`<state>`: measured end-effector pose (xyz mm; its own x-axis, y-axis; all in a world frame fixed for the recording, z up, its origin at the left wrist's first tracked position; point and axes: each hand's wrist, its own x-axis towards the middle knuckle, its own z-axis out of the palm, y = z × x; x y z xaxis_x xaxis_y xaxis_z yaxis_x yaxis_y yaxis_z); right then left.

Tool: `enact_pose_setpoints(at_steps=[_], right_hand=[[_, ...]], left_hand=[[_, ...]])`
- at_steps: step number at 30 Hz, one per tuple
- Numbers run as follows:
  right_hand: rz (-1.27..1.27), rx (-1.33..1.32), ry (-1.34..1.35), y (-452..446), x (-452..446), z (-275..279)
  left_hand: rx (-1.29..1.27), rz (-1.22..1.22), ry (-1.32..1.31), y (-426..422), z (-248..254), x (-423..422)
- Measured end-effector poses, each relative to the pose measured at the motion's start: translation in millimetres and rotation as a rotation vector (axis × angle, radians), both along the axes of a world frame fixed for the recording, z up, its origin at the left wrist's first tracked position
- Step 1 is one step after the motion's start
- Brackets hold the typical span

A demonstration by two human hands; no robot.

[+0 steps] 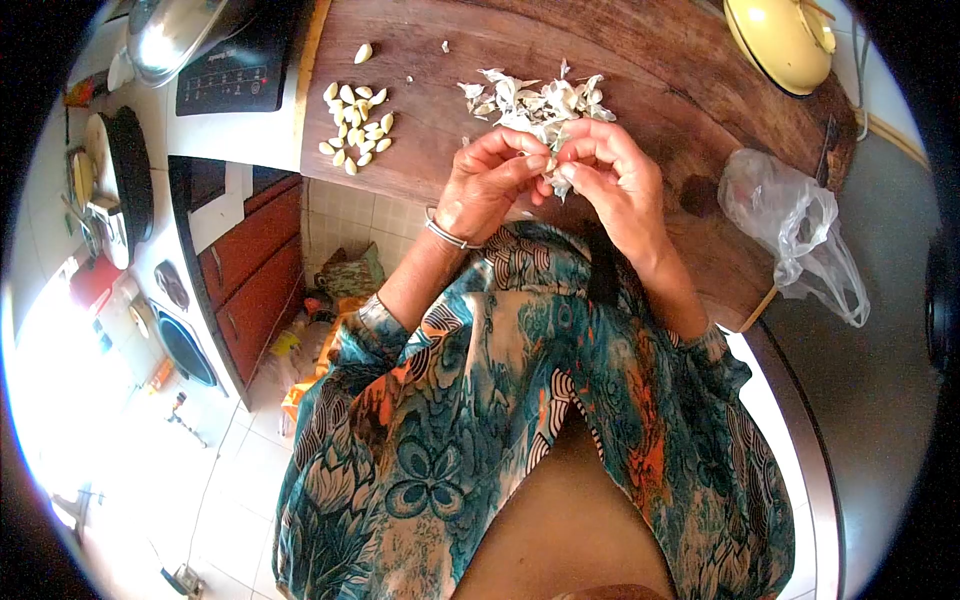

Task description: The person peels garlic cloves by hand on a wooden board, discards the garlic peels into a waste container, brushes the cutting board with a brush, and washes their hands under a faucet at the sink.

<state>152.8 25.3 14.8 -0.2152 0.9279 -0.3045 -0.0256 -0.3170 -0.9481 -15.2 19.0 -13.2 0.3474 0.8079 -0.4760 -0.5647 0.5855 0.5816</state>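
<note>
Between my two hands, over the near edge of the wooden table, is a small garlic clove (551, 166), mostly hidden by the fingers. My left hand (497, 175), with a bracelet at the wrist, pinches it from the left. The thumb and fingertips of my right hand (612, 172) close on it from the other side. Just beyond the hands lies a loose heap of white garlic skins (540, 102). To the left, a cluster of peeled garlic cloves (357, 125) rests on the wood, with a single clove (363, 53) farther back.
The dark wooden table (420, 60) spans the front. A crumpled plastic bag (785, 215) lies at its right, and a yellow bowl (785, 42) stands at the back right. Left are a black cooktop (235, 75), a metal pot (170, 35) and red-brown drawers (255, 265).
</note>
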Motion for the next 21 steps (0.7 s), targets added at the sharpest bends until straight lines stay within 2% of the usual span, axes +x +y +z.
enact_pose_setpoints(at_steps=[11,17,21], right_hand=[[0.106,-0.030,-0.045,2,6,1],[0.224,-0.069,-0.027,10,13,1],[0.224,-0.069,-0.023,8,10,-1]], left_hand=[[0.030,-0.107,0.004,-3,-11,-10],[0.107,-0.189,0.161,1,-6,-10],[0.120,-0.173,0.162,2,-6,-11]])
